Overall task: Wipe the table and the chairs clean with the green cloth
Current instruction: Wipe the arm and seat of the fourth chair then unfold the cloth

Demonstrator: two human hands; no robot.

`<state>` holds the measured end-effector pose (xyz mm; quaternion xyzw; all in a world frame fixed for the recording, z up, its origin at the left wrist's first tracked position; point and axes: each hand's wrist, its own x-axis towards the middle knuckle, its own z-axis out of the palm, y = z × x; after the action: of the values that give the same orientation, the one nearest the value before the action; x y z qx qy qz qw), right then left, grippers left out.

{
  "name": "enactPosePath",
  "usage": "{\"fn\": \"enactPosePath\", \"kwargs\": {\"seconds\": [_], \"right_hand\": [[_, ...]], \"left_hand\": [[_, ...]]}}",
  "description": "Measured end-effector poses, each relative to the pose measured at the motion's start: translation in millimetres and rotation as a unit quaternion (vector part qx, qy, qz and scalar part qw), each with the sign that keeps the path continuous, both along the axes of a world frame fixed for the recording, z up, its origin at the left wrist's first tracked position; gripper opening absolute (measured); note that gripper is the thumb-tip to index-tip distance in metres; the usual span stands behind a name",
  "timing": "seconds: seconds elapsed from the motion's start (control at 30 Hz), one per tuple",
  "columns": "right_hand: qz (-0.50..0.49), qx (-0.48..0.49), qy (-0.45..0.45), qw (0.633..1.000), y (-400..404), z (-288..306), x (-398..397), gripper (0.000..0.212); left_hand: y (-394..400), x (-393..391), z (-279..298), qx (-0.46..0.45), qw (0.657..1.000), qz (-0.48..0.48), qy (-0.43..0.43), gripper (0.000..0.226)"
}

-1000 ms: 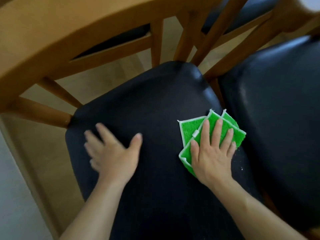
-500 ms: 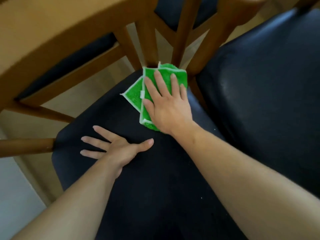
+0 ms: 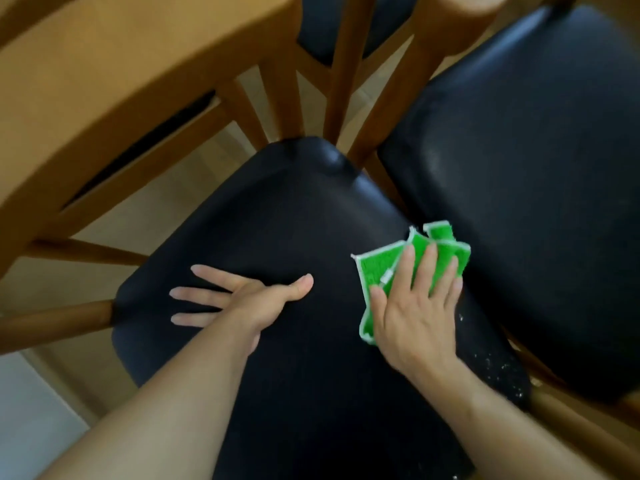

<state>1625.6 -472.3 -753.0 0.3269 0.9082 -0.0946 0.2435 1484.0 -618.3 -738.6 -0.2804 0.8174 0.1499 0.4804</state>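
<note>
Since 0.5 seconds ago, right hand (image 3: 417,306) slid green cloth (image 3: 374,271) from the black chair seat (image 3: 294,220)'s far corner to its right edge, fingers flat. Left hand (image 3: 249,299) rests open. White crumbs (image 3: 498,368) nearby. Wooden table (image 3: 104,81) blurred, cropped.

text: none legible | labels: none | brands: none | numbers: none | signs: none

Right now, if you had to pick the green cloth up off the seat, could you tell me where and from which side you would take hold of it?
Pinch the bare folded corner of the green cloth, coming from the left. The right hand presses flat over the rest, and only that corner lies uncovered on the black seat, clear of the seat's edge.
</note>
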Motion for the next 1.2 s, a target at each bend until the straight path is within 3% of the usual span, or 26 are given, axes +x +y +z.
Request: {"fn": "enactPosePath", "kwargs": {"seconds": [0.2,0.3,0.43,0.53,0.67,0.73,0.83,0.9,0.97,1.07,1.2], "right_hand": [[0.133,-0.012,0.101,0.986,11.5,-13.4,-78.7,0.070],[0.082,-0.024,0.138,0.987,6.0,-19.6,-99.0,0.064],[0.026,-0.031,0.143,0.989,-0.6,-22.6,-60.0,0.061],[-0.005,-0.035,0.119,0.992,-5.8,-17.6,-4.0,0.062],[-0.151,-0.033,0.040,0.987,-25.7,-6.5,83.3,0.062],[-0.267,-0.034,0.000,0.963,-36.1,0.1,112.3,0.061],[-0.395,-0.022,0.003,0.918,-38.5,-0.8,105.2,0.067],[-0.435,0.006,0.025,0.900,-34.7,-6.2,76.6,0.065],[-0.407,0.025,0.059,0.911,-32.0,-12.1,39.9,0.065],[-0.275,0.027,0.109,0.955,-38.2,-16.6,-15.0,0.065],[-0.122,0.023,0.119,0.985,-29.2,-19.6,-8.3,0.061]], "left_hand": [[0.0,4.4,-11.3,-0.007,1.000,-0.004,0.021,0.166],[-4.6,7.6,-18.6,0.092,0.996,0.009,0.019,0.149],[-3.6,9.5,-16.4,0.070,0.994,0.040,0.073,0.181],[-3.9,8.4,-15.7,0.066,0.993,0.057,0.076,0.179],[-7.2,6.7,-21.0,0.091,0.991,0.078,0.052,0.169],[-11.9,4.3,-26.9,0.115,0.989,0.088,0.033,0.164],[-15.7,3.9,-34.4,0.151,0.983,0.107,-0.004,0.149],[-17.1,4.9,-35.9,0.133,0.986,0.099,0.032,0.149],[-17.4,4.3,-36.5,0.129,0.986,0.088,0.056,0.150],[-16.2,2.5,-33.8,0.171,0.981,0.087,-0.019,0.137],[-14.0,2.5,-28.7,0.171,0.981,0.079,-0.039,0.109]]}}
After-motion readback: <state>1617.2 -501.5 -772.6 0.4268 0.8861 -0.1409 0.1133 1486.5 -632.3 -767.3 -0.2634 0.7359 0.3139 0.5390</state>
